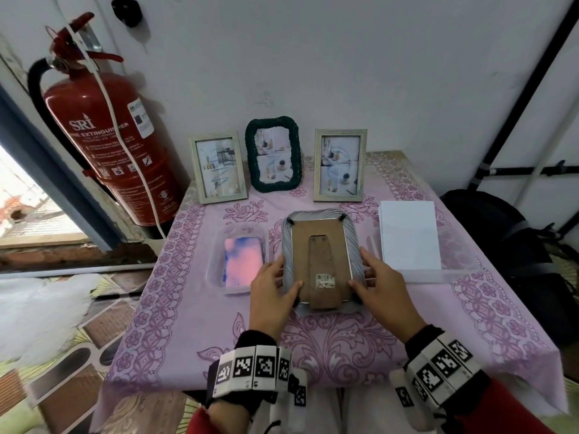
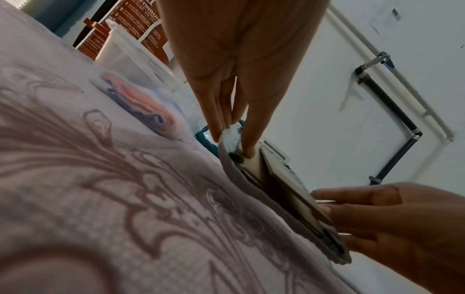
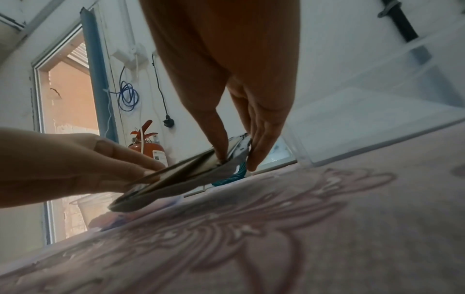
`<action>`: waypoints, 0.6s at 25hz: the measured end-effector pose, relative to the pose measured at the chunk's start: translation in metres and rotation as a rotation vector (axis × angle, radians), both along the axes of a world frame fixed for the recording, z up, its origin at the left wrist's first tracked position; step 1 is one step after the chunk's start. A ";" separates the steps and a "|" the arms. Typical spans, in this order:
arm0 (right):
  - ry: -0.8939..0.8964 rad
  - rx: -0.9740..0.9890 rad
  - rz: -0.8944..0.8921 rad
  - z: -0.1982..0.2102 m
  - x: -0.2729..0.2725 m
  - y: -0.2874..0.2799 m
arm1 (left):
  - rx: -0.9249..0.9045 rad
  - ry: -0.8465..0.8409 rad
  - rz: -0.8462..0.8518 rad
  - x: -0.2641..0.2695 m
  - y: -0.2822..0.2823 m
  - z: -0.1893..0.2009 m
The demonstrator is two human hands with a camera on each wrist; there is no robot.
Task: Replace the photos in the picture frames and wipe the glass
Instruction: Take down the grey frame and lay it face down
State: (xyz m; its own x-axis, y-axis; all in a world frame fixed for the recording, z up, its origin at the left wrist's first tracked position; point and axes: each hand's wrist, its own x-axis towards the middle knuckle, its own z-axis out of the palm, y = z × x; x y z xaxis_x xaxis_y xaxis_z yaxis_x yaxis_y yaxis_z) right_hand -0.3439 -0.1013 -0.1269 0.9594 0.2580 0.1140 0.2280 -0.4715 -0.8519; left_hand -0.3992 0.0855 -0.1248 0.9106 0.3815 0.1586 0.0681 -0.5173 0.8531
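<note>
A grey ribbed picture frame [image 1: 322, 261] lies face down in the middle of the pink tablecloth, its brown back board and stand facing up. My left hand [image 1: 286, 274] pinches its left edge, thumb on the back board and fingers under the rim. My right hand [image 1: 360, 269] pinches the right edge the same way. The left wrist view shows the frame [image 2: 279, 179] edge-on between the left hand [image 2: 234, 143] and the right hand. A pink and blue cloth [image 1: 242, 261] lies in a clear tub to the left. A stack of white photo paper [image 1: 409, 234] lies to the right.
Three frames stand at the back by the wall: a pale one [image 1: 217, 166], a green woven one [image 1: 273, 154], another pale one [image 1: 340, 165]. A red fire extinguisher [image 1: 116, 142] hangs left of the table. A black bag [image 1: 501, 233] sits off the right edge.
</note>
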 end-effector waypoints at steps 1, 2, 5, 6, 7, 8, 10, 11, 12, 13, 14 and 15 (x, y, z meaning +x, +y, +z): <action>-0.006 -0.056 0.019 0.000 0.000 -0.001 | 0.006 0.028 -0.004 -0.001 0.000 -0.002; -0.006 -0.115 0.044 -0.001 0.000 -0.001 | 0.013 0.050 -0.011 -0.002 0.001 -0.004; -0.004 -0.187 0.105 -0.003 -0.001 -0.001 | 0.046 0.122 -0.056 -0.004 0.003 -0.005; -0.006 -0.188 0.107 -0.003 -0.002 -0.001 | 0.062 0.140 -0.081 -0.004 0.004 -0.005; -0.008 -0.197 0.099 -0.003 -0.002 -0.001 | 0.077 0.146 -0.106 -0.004 0.004 -0.005; -0.007 -0.210 0.087 -0.004 -0.002 -0.001 | 0.083 0.149 -0.123 -0.005 0.004 -0.005; -0.014 -0.221 0.075 -0.004 -0.003 0.000 | 0.070 0.170 -0.127 -0.006 0.005 -0.005; -0.025 -0.224 0.083 -0.005 -0.002 0.000 | 0.068 0.185 -0.123 -0.007 0.005 -0.006; -0.039 -0.239 0.098 -0.006 -0.002 0.001 | 0.077 0.198 -0.121 -0.007 0.005 -0.007; -0.055 -0.270 0.116 -0.007 -0.002 0.001 | 0.095 0.211 -0.122 -0.007 0.004 -0.007; -0.069 -0.313 0.132 -0.007 -0.002 0.001 | 0.115 0.219 -0.124 -0.008 0.003 -0.006; -0.085 -0.358 0.141 -0.007 -0.002 0.001 | 0.130 0.212 -0.127 -0.008 0.001 -0.004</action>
